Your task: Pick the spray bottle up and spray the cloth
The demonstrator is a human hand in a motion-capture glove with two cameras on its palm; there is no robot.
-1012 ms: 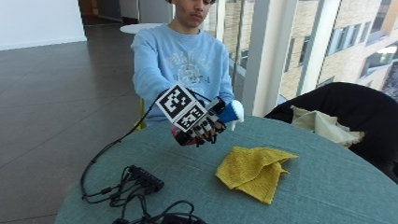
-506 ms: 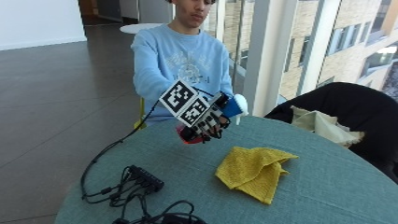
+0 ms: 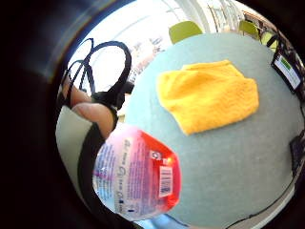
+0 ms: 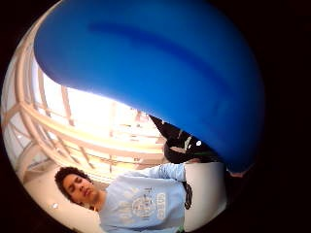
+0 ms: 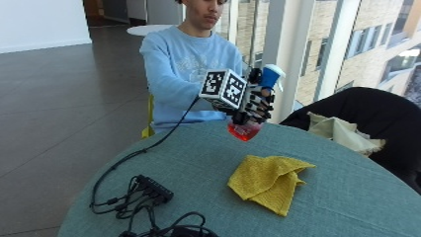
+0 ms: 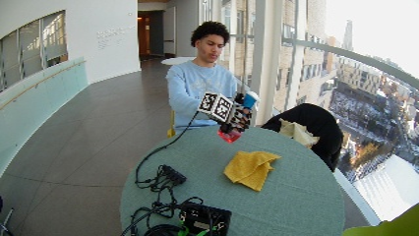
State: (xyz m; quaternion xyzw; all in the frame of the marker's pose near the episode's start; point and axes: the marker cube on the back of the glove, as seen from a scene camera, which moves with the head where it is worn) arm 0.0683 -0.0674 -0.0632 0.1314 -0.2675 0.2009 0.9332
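Yellow cloth (image 5: 270,182) lies crumpled on the teal surface (image 5: 342,207), at about five o'clock from the raised right hand (image 5: 253,101). That gloved hand has its fingers curled round the spray bottle (image 5: 246,130), which is held in the air above the surface's far side, blue sprayer head (image 5: 270,78) uppermost and reddish base hanging below the grip. The bottle is already lifted, so the step in hand looks to be aiming and spraying.

To do it well, the person would probably need to turn the nozzle down toward the cloth and bring the bottle nearer over it before squeezing; from the outside view the head seems to point roughly level, away from the person, so a spray from here would likely pass beyond the cloth.

Open surface lies between hand and cloth, giving room to swing down. The cloth sits well in from the round edge. A tangle of black cables (image 5: 141,195) lies at about seven o'clock from the cloth, well apart, and a dark chair (image 5: 368,113) with a pale cloth stands beyond the edge at about two o'clock.
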